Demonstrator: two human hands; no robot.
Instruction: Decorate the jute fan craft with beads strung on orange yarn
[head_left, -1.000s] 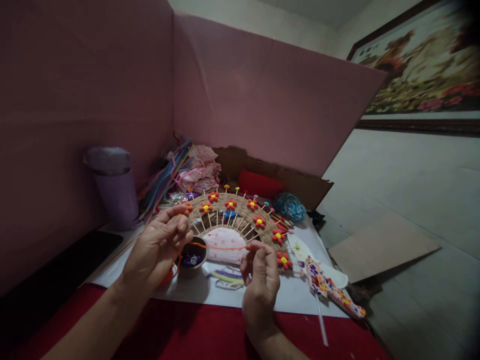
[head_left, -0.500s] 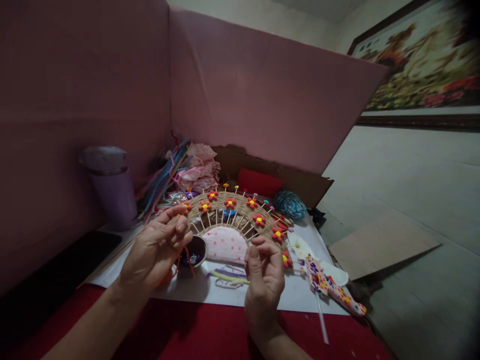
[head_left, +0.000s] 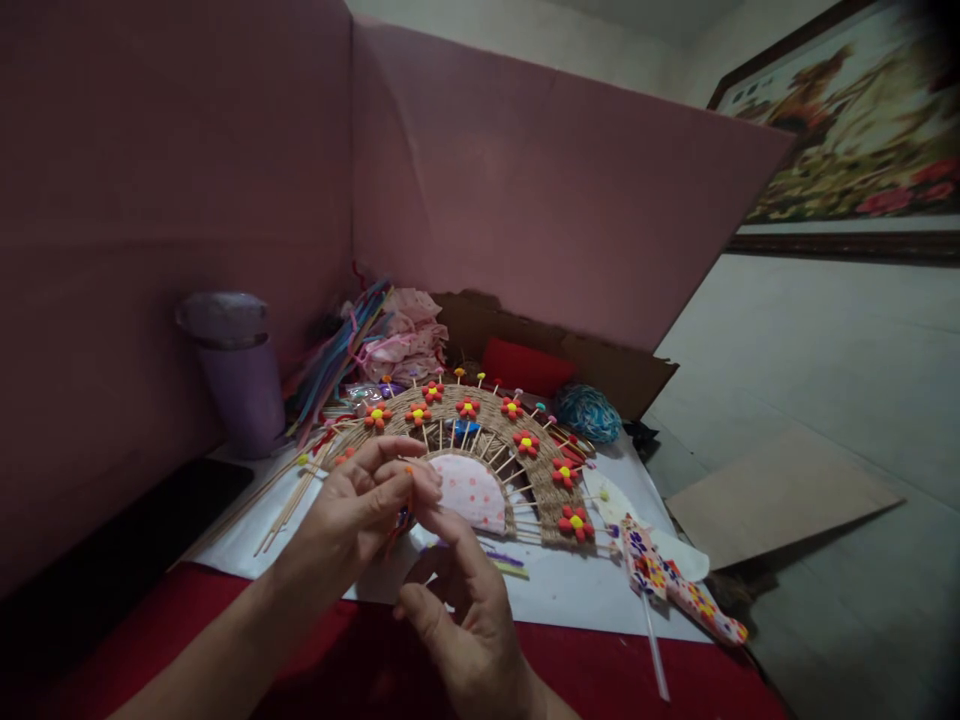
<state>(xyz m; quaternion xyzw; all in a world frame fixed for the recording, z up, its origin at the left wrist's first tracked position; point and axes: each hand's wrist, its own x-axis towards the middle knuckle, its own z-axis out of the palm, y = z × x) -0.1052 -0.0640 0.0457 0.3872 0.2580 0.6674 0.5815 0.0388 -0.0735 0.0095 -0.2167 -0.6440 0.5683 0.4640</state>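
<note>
My left hand (head_left: 367, 510) is closed in a pinch on a thin orange strand (head_left: 409, 470), of which only a small bit shows at the fingertips. More of the orange strand appears to hang below, largely hidden. Close by, my right hand (head_left: 472, 610) has its fingers bent and its thumb apart, with the index fingertip near the left fingers; nothing shows in its grip. Behind both hands lies a half-round woven twine fan (head_left: 491, 408) with thin sticks, red and orange flowers (head_left: 526, 443) and a dotted cloth half-circle (head_left: 472, 490). My hands cover its left side and a dark bowl.
A purple tumbler (head_left: 244, 395) stands at left beside loose sticks (head_left: 289, 505) and coloured pipe cleaners (head_left: 337, 350). Pink dotted cloth (head_left: 405, 335) and a ball of blue yarn (head_left: 589, 412) lie behind. A flower-patterned wrapped piece (head_left: 675, 585) rests at right. Pink panels (head_left: 540, 190) rise behind.
My right hand has moved left and down, close to my left hand, and its fingers have spread. My left hand has shifted right, now in front of the bowl. The view has turned slightly left.
</note>
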